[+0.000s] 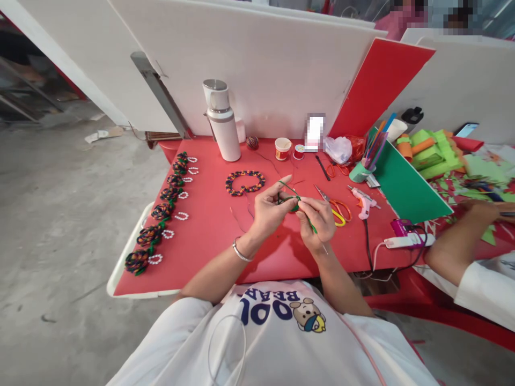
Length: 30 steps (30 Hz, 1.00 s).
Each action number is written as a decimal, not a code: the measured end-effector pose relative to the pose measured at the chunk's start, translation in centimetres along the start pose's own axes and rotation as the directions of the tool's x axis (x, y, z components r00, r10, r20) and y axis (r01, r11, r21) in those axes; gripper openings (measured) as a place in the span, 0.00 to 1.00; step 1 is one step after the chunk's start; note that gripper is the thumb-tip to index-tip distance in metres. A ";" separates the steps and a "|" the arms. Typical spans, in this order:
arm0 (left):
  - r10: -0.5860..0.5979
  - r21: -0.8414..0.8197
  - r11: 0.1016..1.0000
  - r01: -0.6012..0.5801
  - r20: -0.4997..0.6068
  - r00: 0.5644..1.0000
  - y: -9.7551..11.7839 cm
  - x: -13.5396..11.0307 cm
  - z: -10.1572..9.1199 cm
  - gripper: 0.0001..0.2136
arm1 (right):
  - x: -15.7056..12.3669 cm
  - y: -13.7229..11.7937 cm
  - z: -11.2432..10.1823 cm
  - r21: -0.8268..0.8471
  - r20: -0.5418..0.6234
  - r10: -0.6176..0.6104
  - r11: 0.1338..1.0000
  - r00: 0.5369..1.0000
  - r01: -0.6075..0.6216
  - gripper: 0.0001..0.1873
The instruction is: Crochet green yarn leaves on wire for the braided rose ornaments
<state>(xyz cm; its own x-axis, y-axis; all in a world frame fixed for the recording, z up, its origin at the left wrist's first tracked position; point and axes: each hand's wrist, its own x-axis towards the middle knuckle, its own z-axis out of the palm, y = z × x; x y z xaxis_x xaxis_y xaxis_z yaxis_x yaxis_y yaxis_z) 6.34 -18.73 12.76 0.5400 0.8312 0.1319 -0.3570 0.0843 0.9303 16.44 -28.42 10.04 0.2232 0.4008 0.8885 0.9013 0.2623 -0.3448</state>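
Note:
My left hand (pixel 270 210) is closed on a small green crochet piece (pixel 295 207), with a green yarn strand running up over the raised index finger. Right beside it, my right hand (pixel 317 221) grips a crochet hook (pixel 313 227) with a green handle; its thin metal end sticks out below the palm. The hook's working tip is hidden at the yarn. Orange-and-yellow scissors (pixel 338 210) lie just right of my right hand. Beyond my left hand rests a multicoloured crocheted ring (pixel 229 185) on the red tabletop (pixel 205 236).
Several dark crocheted bundles (pixel 162 210) with white bead loops line the left edge. Behind stand a white thermos (pixel 225 134), yarn ball (pixel 252 142), paper cup (pixel 282 150) and phone (pixel 314 134). To the right are a pink glue gun (pixel 364 202), power strip (pixel 406 241) and a co-worker's arm (pixel 454 241).

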 end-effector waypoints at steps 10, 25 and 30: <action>-0.198 -0.114 0.969 0.217 0.158 0.967 1.5 0.9 -1.3 0.35 | 0.1 2.3 0.4 0.308 0.024 0.112 0.945 0.993 -0.114 0.09; -0.312 -0.026 0.946 0.323 0.188 0.931 2.4 1.4 -2.3 0.32 | 3.2 5.1 -3.0 0.397 0.346 -0.098 0.916 0.933 -0.051 0.15; -0.335 0.013 0.941 0.339 0.194 0.922 2.6 1.7 -2.6 0.29 | 3.9 5.0 -3.6 0.428 0.381 -0.119 0.902 0.917 -0.061 0.17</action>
<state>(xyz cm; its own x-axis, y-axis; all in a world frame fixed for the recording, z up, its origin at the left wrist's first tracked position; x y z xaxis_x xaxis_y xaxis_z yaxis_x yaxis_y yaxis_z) 4.31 -15.63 14.53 0.7651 0.6320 -0.1232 -0.1430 0.3534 0.9245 23.21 -28.70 12.87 -0.0440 0.6711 0.7401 0.6401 0.5877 -0.4949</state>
